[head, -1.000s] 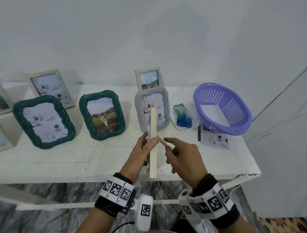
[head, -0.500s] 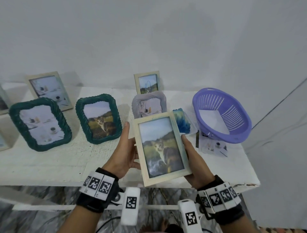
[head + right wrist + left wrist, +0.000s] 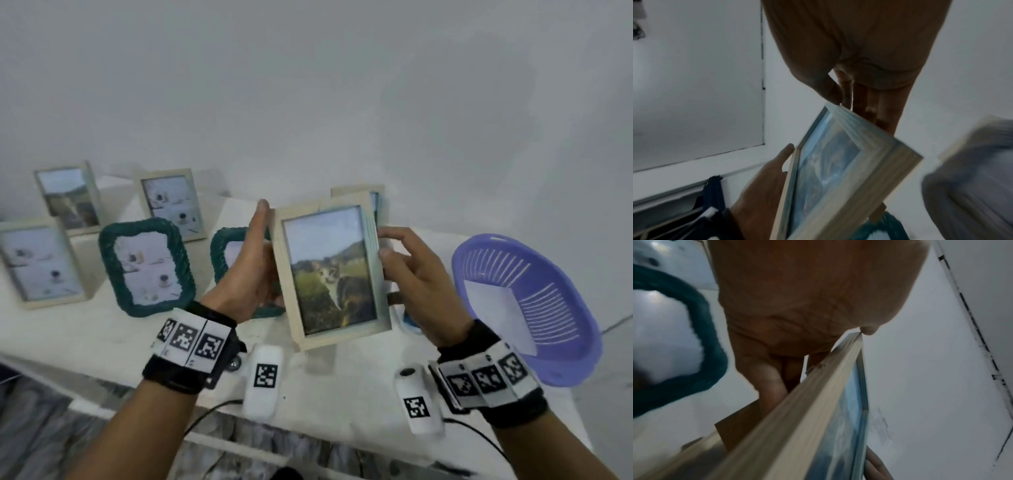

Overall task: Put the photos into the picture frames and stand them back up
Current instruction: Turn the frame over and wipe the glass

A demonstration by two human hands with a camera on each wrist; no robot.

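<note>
- White wall is filling the background; below it a white table point(image 3: 85, 329) is carrying the standing frames.
- I am holding the wooden frame point(image 3: 330, 270) upright above the table's near edge, its cat photo point(image 3: 329, 274) facing me.
- My left hand point(image 3: 246, 274) is bracing the frame's 9 o'clock edge, thumb along the front rim, fingers point(image 3: 770, 382) curling behind the back.
- My right hand point(image 3: 414, 274) is pinching the 3 o'clock edge, thumb on the front and fingers behind.
- At 9 o'clock of the held frame, two green woven frames point(image 3: 147, 267) are standing; the nearer one is partly hidden behind my left hand.
- At 10 o'clock, three more wooden frames point(image 3: 171, 202) are standing near the wall.
- At 3 o'clock, a purple basket point(image 3: 527, 308) is sitting on the table's right end.
</note>
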